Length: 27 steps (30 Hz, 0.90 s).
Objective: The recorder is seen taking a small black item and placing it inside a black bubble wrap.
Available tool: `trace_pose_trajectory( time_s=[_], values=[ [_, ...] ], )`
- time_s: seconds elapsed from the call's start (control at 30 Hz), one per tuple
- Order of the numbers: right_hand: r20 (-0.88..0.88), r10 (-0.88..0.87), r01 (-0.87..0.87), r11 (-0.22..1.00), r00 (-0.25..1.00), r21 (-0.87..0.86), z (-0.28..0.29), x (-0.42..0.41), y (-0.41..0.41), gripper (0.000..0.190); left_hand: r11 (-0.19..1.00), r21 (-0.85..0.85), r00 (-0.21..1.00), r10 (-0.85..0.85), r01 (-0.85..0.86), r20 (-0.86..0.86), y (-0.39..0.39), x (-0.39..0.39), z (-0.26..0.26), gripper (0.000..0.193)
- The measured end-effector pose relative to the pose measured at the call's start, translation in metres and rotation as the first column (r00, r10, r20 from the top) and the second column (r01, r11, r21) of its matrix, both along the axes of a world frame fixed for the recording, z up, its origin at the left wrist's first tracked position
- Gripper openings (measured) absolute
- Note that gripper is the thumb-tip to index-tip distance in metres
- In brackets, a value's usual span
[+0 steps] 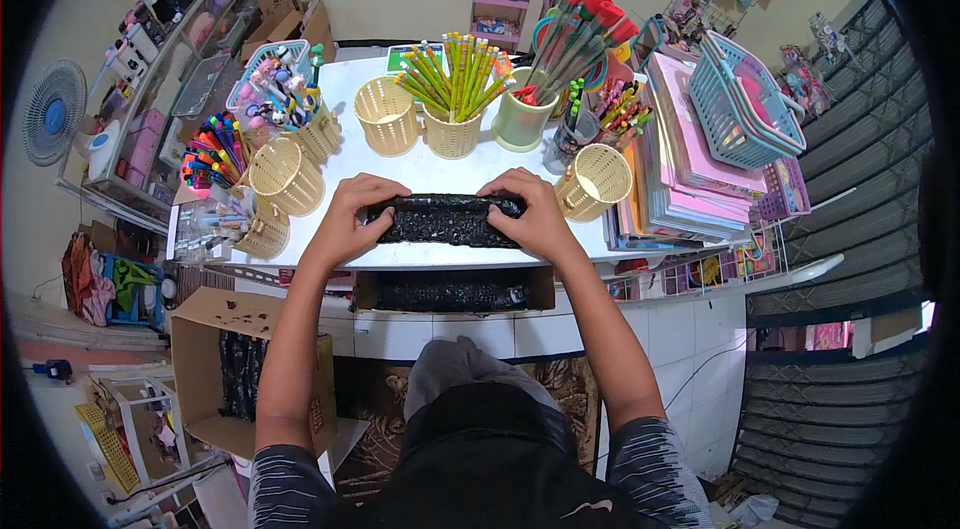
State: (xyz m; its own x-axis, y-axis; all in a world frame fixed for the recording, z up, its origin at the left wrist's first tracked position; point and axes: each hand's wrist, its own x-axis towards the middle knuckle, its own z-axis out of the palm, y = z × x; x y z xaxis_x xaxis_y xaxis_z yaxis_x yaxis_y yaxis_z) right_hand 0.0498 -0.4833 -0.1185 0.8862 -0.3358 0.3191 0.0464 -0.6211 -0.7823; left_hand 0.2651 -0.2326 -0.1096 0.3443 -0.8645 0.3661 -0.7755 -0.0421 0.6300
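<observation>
A long bundle wrapped in black plastic (446,221) lies crosswise at the front edge of the white table (465,173). My left hand (356,218) grips its left end, with the thumb on the near face. Around the right end, my right hand (525,214) holds it in a similar way. Below the table edge, an open cardboard box (553,290) contains another black-wrapped bundle (450,295). Beyond my hands stand an empty woven plastic cup (386,116) and a like cup holding green and yellow pencils (454,83). Another such cup (594,182) stands near my right hand.
Pen-filled cups and an empty cup (286,176) line the left side. At right are stacked books (694,184) under a light-blue basket (739,109). Wrapped red artificial roses (592,8) rise from a green pot (517,120). An open carton (202,371) with black packages stands lower left.
</observation>
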Motion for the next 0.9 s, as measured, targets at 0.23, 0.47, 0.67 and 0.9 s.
trace_pose_trajectory(
  time_s=[0.23,0.47,0.67,0.9],
  values=[
    [0.024,0.046,-0.049,0.992,0.999,0.115,-0.001,-0.001,0.000,0.029,0.999,-0.001,0.962,-0.033,0.034,-0.271,0.002,0.006,-0.004,0.038],
    [0.039,-0.038,0.033,0.990,0.999,0.139,-0.004,0.001,0.001,0.031,0.997,-0.074,0.936,-0.008,-0.019,-0.352,-0.002,0.008,-0.010,0.044],
    [0.001,-0.106,0.105,0.989,0.994,0.106,0.000,0.002,0.004,0.026,0.995,-0.095,0.924,-0.005,-0.034,-0.382,-0.004,0.009,-0.015,0.042],
    [0.044,-0.075,0.072,0.995,0.996,0.072,-0.001,0.004,0.006,0.024,0.986,-0.168,0.981,-0.043,0.011,-0.191,0.000,0.013,-0.017,0.033]
  ],
)
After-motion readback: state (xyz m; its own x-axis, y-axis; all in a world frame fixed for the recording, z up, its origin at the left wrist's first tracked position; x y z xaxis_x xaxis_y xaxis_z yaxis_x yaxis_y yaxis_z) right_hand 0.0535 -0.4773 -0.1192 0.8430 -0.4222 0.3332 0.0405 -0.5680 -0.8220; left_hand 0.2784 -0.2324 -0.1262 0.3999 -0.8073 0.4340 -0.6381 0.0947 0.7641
